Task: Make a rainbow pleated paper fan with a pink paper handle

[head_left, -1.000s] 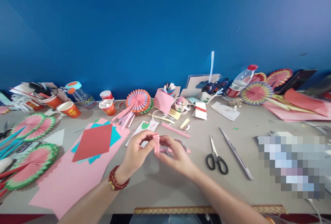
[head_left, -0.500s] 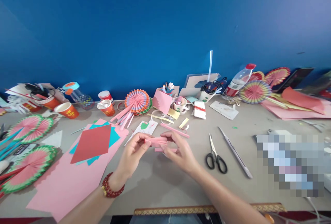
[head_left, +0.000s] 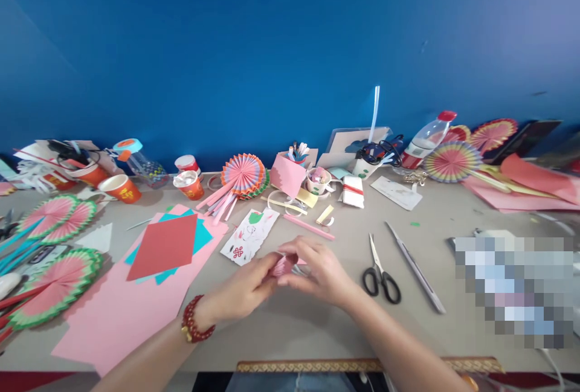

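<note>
Both my hands meet over the grey table point(head_left: 290, 325) near its front edge. My left hand point(head_left: 247, 289), with a red bead bracelet at the wrist, pinches one end of a small folded pink paper piece point(head_left: 284, 265). My right hand point(head_left: 319, 272) has its fingers closed over the other end of the same pink piece. The paper is bunched between the fingertips and is mostly hidden by them. A white card with red and green marks point(head_left: 249, 235) lies just beyond my left hand.
Black-handled scissors point(head_left: 379, 274) and a metal ruler point(head_left: 414, 268) lie right of my hands. Pink sheets under red paper point(head_left: 163, 247) lie to the left, beside pleated paper fans point(head_left: 58, 280). Paper cups point(head_left: 120, 188), a colourful fan point(head_left: 242, 176) and a bottle point(head_left: 426, 135) line the back.
My hands have dropped closer to the table and towards me. The pink strip, held stretched out between them before, is now bunched small between the fingertips.
</note>
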{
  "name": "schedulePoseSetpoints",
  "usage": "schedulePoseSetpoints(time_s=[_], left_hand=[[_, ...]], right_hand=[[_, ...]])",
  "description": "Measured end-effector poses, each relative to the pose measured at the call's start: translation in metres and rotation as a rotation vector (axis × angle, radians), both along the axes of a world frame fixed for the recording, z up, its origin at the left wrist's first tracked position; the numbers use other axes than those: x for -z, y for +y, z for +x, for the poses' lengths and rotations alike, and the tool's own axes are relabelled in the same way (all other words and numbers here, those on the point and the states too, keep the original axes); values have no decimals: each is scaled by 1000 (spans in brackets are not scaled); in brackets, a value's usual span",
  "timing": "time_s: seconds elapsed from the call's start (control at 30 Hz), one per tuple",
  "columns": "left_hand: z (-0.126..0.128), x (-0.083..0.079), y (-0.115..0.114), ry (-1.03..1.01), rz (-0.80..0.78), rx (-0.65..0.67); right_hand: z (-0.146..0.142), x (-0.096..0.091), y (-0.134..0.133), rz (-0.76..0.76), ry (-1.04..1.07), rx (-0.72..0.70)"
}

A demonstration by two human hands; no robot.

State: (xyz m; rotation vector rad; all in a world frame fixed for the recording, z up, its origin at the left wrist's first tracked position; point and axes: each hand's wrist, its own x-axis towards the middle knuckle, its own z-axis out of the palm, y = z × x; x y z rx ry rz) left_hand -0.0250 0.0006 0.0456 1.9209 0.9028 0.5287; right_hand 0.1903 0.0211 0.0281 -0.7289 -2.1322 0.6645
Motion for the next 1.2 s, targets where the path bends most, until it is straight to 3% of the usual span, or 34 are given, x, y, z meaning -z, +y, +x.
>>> schedulePoseSetpoints(time_s=[0.23, 0.4, 0.63, 0.83, 0.97, 1.2], left_hand=[[-3, 5, 4, -147, -263, 187], [2, -1, 2, -96, -207, 247], [5, -1, 2, -165, -278, 247], [5, -2, 2, -128, -207, 295], [7, -1, 0, -158, -274, 345], [8, 7, -3, -167, -237, 223]], right_hand=[[1, -5, 0, -29, 54, -118], [-1, -5, -1, -73, 106, -174], [-1, -3, -3, -29, 180, -178], [0, -2, -2, -25, 179, -185], [1, -4, -1, -42, 179, -234], [1, -5, 0, -62, 198, -243]])
